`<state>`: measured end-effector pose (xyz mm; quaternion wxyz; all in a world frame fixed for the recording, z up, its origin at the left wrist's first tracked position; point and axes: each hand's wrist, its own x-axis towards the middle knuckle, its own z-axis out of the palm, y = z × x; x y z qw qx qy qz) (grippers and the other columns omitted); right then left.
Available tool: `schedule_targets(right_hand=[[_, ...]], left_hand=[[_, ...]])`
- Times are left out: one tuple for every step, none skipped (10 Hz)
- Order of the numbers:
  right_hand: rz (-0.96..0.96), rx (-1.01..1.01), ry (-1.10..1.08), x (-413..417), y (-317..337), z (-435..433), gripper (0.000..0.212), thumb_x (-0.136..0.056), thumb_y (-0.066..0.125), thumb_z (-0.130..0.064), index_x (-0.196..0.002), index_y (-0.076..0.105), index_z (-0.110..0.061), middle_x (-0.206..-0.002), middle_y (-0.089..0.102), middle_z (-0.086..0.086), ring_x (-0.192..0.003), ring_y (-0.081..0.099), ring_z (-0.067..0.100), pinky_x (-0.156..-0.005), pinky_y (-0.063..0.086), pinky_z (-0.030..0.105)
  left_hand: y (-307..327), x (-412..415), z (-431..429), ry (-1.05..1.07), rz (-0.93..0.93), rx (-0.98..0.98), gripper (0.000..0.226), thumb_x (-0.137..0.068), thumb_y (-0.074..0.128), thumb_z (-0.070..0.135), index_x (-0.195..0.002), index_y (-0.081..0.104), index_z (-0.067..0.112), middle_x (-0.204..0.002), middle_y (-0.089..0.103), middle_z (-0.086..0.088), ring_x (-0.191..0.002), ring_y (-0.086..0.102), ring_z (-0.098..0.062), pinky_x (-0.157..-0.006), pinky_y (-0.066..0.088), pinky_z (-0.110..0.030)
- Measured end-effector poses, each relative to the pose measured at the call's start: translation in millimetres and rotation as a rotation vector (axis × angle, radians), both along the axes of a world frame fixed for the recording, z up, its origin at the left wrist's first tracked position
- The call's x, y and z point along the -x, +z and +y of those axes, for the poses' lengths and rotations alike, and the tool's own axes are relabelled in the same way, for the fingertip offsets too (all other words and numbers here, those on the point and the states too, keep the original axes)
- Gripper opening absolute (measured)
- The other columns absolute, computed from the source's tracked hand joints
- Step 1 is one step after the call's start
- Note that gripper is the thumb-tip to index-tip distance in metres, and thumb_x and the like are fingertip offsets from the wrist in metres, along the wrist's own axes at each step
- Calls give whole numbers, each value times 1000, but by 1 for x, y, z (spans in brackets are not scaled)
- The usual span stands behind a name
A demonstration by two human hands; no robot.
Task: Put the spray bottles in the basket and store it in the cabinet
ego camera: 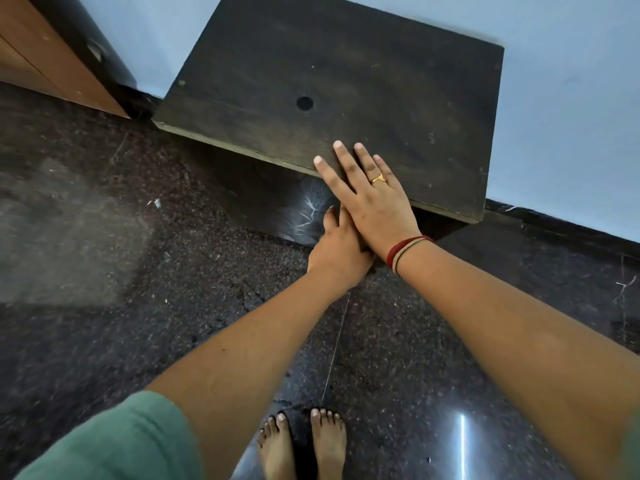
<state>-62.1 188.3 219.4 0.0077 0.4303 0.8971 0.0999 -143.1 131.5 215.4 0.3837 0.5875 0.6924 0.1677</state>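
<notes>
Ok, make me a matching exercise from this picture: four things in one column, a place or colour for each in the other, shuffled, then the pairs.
Things:
1. right hand
2. left hand
3. sleeve
4. hole

Place or colour:
A. green
B. below the cabinet top's front edge, partly under the other hand
C. round and dark, in the cabinet top
D. flat on the cabinet top's front edge, wearing a gold ring

Pairs: 1-D, 2-B, 3-A, 4-C
</notes>
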Motion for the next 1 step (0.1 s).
schedule_targets(right_hand=[[-3,-15,-46,0,3,-6,83,-94,49,-17,-152,-11,-23,-163,0,10,-150,4,30,-118,3,49]], left_hand=[[6,18,-6,6,151,-229,60,-80,61,20,-132,36,6,-140,36,-16,-132,33,-35,-109,31,-45]])
